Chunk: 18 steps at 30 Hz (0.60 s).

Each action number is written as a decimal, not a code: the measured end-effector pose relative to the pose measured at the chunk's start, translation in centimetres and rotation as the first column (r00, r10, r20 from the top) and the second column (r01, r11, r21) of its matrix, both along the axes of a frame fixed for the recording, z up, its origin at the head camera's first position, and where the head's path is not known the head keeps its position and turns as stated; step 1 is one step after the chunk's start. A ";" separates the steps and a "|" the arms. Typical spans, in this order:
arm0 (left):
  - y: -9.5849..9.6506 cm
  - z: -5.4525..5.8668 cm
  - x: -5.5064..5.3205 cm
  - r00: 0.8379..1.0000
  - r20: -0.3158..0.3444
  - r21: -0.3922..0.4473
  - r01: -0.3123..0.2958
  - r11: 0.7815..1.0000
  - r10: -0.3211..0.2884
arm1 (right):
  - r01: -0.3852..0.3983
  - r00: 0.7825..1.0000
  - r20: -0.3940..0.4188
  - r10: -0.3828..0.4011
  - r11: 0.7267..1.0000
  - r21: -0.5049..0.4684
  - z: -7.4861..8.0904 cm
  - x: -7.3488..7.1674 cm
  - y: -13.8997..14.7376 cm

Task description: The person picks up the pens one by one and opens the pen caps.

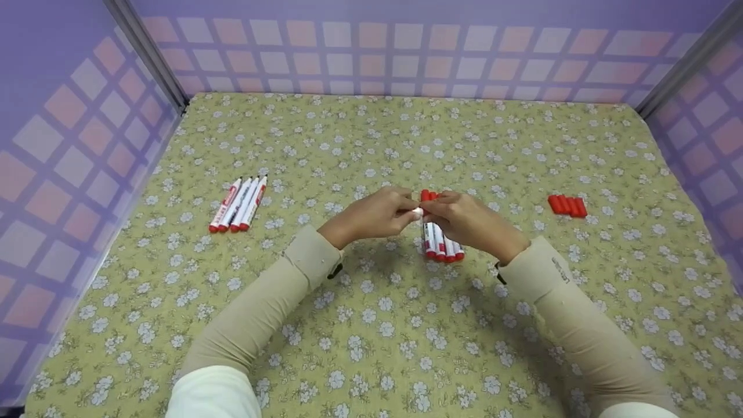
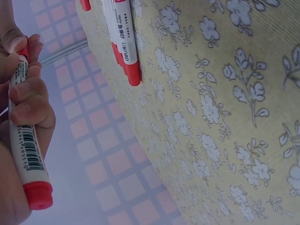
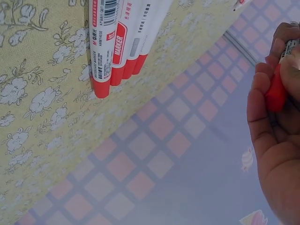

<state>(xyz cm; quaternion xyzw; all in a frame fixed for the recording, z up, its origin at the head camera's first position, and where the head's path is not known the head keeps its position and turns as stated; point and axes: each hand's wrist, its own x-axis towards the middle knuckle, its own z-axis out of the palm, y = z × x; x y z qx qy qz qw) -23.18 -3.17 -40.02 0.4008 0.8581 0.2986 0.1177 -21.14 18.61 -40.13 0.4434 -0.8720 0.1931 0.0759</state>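
Both hands meet over the middle of the table. My left hand (image 1: pixel 377 216) grips a white whiteboard marker (image 2: pixel 29 147), its fingers curled round the barrel; the red end plug and barcode show in the left wrist view. At the marker's other end, my right hand (image 1: pixel 469 222) pinches its red cap (image 3: pixel 276 91) between thumb and fingers. The cap sits at the end of the barrel. Below and beside the right hand lies a row of capped red-and-white markers (image 1: pixel 441 244), partly hidden by that hand.
Several uncapped markers (image 1: pixel 238 204) lie side by side at the left, dark tips pointing away. A short row of loose red caps (image 1: pixel 567 205) lies at the right. A floral cloth (image 1: pixel 360 325) covers the table, with purple checked panels (image 1: pixel 371 43) on three sides.
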 end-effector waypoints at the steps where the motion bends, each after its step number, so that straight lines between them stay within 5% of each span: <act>1: -0.1 0.0 0.0 1.000 -0.002 0.003 0.003 1.000 -0.003 | 0.002 1.000 0.002 -0.002 1.000 0.006 0.0 0.0 0.0; 18: -1.9 -0.4 -0.4 0.997 0.056 0.045 -0.047 0.998 0.044 | 0.063 0.997 0.045 -0.063 0.998 -0.006 0.4 0.2 0.1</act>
